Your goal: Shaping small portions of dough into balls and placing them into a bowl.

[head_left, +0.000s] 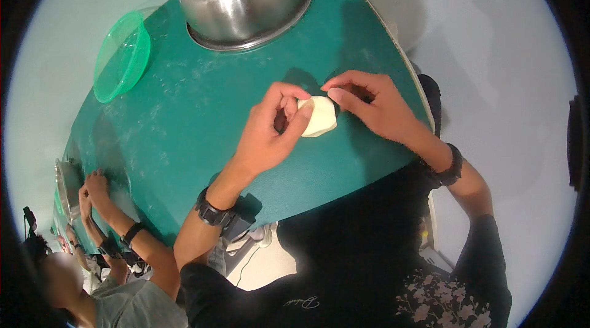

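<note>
A pale, flat round piece of dough [321,120] is between the fingers of my left hand [269,130], whose thumb presses on its left side, over the green tabletop [184,119]. My right hand [375,106] is curled at the upper right edge of the dough, thumb and forefinger close together; I cannot make out whether they grip it.
A large steel basin [246,8] stands at the far side, with a green plastic basket [104,82] to its left. At lower left, a co-worker [132,303] has both hands on the table by a metal bowl [67,186]. The table's curved edge runs along the right.
</note>
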A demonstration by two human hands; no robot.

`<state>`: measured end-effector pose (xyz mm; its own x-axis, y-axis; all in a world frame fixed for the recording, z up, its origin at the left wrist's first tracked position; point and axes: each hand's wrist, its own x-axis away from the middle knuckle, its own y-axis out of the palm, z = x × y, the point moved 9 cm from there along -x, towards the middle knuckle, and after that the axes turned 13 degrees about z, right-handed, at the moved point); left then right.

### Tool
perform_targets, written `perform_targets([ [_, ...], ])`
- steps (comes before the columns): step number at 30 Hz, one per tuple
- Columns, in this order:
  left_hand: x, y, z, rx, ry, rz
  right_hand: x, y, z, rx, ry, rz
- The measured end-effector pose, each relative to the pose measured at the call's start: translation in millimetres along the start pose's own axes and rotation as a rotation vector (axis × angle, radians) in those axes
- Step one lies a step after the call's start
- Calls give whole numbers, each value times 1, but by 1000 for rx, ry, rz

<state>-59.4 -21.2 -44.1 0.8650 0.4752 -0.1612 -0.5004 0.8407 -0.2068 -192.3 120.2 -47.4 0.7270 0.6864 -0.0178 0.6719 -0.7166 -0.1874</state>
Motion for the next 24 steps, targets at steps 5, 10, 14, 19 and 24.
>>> perform_targets([
  [5, -3, -1, 1, -47, 29, 17, 4, 15, -13, 257, -219, 74],
  [10, -1, -1, 6, -123, -2, 33, 4, 18, -14, 396, -240, 160],
  [14, 0, -5, 15, -253, 173, 80, 27, 11, -20, 225, -227, 236],
  [19, 3, 4, 40, -440, 411, 150, 82, 28, -28, 391, -306, 139],
  [24, 8, 20, 27, -381, 328, 76, 81, 53, -23, 362, -230, 91],
])
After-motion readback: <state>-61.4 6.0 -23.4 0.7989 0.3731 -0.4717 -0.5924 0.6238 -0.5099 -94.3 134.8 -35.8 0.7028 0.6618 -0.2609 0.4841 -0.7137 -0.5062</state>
